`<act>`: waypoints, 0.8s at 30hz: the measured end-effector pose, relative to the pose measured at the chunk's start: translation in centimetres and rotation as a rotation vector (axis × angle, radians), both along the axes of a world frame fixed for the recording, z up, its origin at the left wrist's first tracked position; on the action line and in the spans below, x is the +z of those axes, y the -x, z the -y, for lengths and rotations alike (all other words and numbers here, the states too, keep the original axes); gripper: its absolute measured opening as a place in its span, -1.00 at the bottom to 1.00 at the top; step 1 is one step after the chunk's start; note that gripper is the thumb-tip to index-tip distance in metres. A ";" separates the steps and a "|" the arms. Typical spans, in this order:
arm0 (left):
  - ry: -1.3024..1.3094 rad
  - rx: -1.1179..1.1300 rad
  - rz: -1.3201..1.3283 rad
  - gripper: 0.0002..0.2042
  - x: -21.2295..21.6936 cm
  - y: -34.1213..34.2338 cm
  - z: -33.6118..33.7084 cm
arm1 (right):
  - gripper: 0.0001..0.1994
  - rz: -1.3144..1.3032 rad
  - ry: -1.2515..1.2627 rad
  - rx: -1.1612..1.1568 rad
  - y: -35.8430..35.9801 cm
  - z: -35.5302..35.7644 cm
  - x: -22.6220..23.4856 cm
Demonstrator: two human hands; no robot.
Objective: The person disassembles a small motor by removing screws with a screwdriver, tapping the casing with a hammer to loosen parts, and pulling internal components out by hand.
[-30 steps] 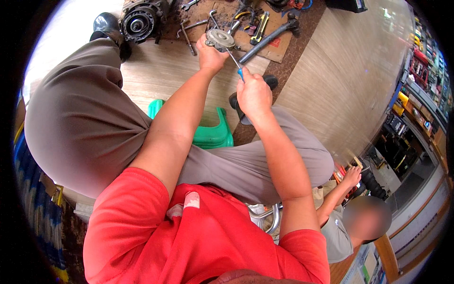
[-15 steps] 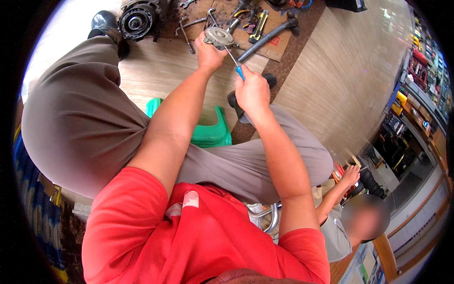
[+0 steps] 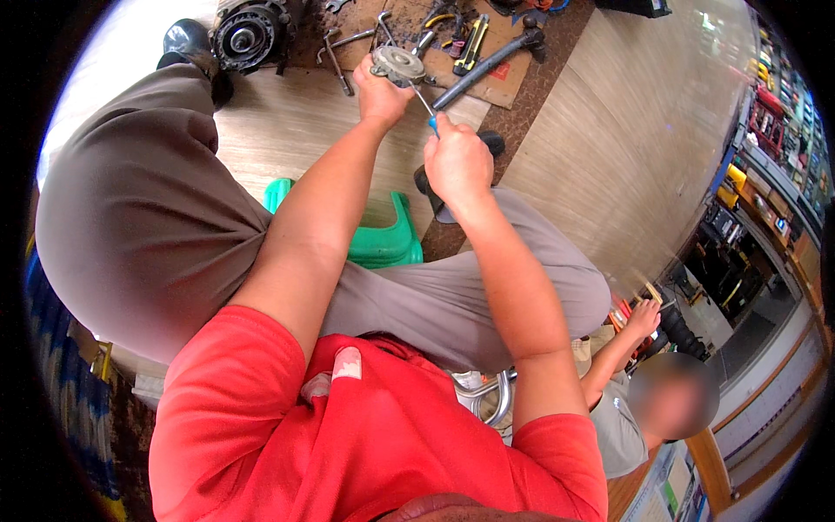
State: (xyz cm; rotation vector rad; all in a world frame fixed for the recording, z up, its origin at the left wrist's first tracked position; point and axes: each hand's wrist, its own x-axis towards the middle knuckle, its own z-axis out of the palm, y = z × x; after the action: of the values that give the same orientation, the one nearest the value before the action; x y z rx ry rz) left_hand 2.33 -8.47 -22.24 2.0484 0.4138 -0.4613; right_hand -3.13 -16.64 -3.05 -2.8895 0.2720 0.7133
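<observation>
A round grey metal cover (image 3: pixel 399 63) is held up by my left hand (image 3: pixel 383 97), whose fingers close on its left and lower edge. My right hand (image 3: pixel 458 163) is wrapped round the blue handle of a screwdriver (image 3: pixel 431 120). The screwdriver's thin shaft points up and left, and its tip meets the lower edge of the cover; exactly where it touches is too small to tell. Most of the handle is hidden inside my right fist. Just beyond the hands, a hammer (image 3: pixel 484 73) with a dark head lies slanted on cardboard.
Around the cardboard (image 3: pixel 513 76) lie wrenches (image 3: pixel 336 61), a yellow-black utility knife (image 3: pixel 470 45) and yellow-handled pliers (image 3: pixel 439 19). A greasy motor (image 3: pixel 247 36) stands far left. Below my forearms is a green stool (image 3: pixel 389 239). Another person (image 3: pixel 622 426) sits at right, one hand raised.
My right hand has shifted slightly up and left, covering more of the blue handle. The cover stays in my left hand, with the view moved a little.
</observation>
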 end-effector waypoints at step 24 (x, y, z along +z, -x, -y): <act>0.020 0.066 0.098 -0.05 0.2 0.3 0.0 | -0.64 0.032 -0.011 0.048 -0.3 -0.4 0.4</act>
State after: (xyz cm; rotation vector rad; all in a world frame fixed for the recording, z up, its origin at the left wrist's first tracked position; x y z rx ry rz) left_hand 2.07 -8.50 -22.01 2.0225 0.4148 -0.3228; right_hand -2.80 -16.21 -2.62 -2.9036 0.1953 0.6728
